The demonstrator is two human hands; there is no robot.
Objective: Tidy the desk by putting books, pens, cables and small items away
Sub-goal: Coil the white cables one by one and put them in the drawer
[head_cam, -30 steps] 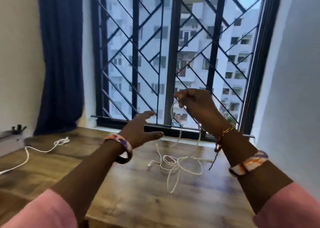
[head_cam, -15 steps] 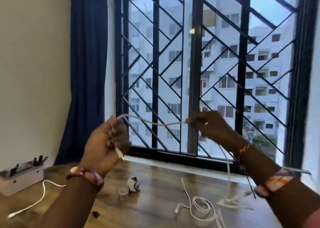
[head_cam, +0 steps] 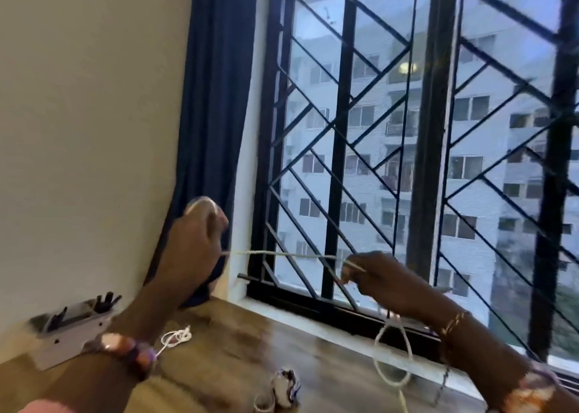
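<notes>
The left hand [head_cam: 191, 243] has its grip curled round white cable [head_cam: 282, 254] loops, while the right hand [head_cam: 380, 279] pinches the taut span between them, both above the worktop [head_cam: 225, 359] near its window edge. To coil well, I would keep light tension and feed even loops, so the slack hanging toward the worktop doesn't tangle.

Bare wooden desk [head_cam: 225, 359] lies open mid-surface — hemmed by a grey holder [head_cam: 67, 328] left, a second coiled cable [head_cam: 177, 339], small crumpled item [head_cam: 286, 386], and window grille [head_cam: 338, 168] behind.
</notes>
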